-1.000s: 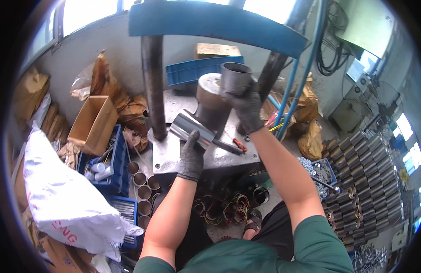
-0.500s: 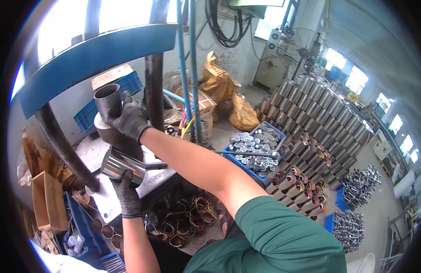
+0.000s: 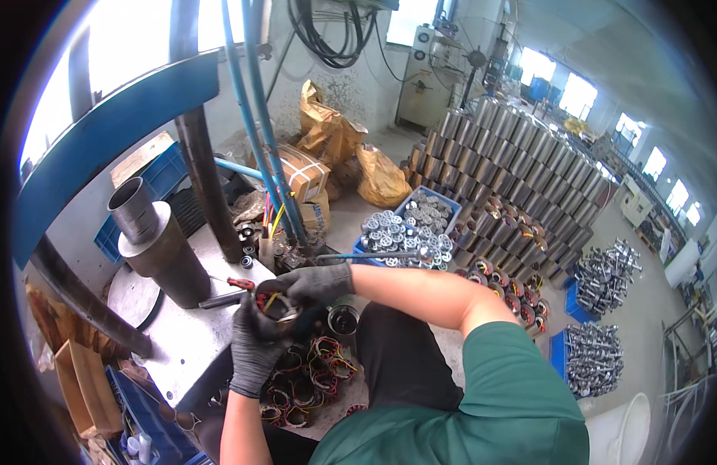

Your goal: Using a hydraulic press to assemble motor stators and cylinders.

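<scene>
Left hand (image 3: 254, 349) and right hand (image 3: 318, 285) — both clasping 1 open cylinder (image 3: 278, 308), coloured wires (image 3: 271, 299) inside — near metal table (image 3: 186, 329).

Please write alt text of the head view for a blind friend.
Gloved left hand holding a round part with coloured wires inside, gloved right hand at its rim, near a metal worktable. To the right, metal cylinders are stacked beside a blue bin of round metal pieces.

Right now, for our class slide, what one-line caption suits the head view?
Gloved left hand grips a cylinder with coloured wires inside, right hand at its rim, beside a metal table.
</scene>
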### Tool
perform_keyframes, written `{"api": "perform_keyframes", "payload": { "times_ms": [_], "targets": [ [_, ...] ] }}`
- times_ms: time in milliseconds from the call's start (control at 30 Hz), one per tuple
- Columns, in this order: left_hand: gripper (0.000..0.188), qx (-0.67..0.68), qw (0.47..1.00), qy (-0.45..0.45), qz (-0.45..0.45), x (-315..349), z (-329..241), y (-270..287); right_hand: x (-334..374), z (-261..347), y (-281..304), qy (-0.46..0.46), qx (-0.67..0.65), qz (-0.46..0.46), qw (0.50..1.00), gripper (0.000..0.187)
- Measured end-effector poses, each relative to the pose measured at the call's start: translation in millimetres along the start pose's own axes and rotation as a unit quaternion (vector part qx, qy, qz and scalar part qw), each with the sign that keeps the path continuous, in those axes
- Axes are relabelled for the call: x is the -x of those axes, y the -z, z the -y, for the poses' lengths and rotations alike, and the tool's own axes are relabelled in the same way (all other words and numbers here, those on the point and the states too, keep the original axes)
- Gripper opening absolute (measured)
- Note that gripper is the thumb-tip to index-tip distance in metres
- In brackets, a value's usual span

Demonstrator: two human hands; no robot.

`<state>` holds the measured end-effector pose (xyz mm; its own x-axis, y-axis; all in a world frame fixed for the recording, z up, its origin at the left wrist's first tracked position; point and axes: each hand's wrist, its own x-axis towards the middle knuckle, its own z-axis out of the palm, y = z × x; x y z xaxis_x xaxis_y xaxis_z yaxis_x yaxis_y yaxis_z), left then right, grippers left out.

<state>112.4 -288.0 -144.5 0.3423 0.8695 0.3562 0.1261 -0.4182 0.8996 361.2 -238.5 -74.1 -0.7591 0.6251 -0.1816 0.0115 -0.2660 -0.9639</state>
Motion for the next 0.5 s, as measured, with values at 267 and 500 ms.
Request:
{"api": "perform_keyframes", "payload": {
  "times_ms": [267,500],
  "targets": [
    [0.061,-0.190,0.968,0.066,0.148,9,9,-14,159,-108,93,-0.096,0.106,-0.302,0.942,0.048],
    [0.056,-0.225,0.938,0.024,0.261,40,7,-17,311,-342,78,-0.123,-0.092,-0.679,0.718,0.025]
  ]
}}
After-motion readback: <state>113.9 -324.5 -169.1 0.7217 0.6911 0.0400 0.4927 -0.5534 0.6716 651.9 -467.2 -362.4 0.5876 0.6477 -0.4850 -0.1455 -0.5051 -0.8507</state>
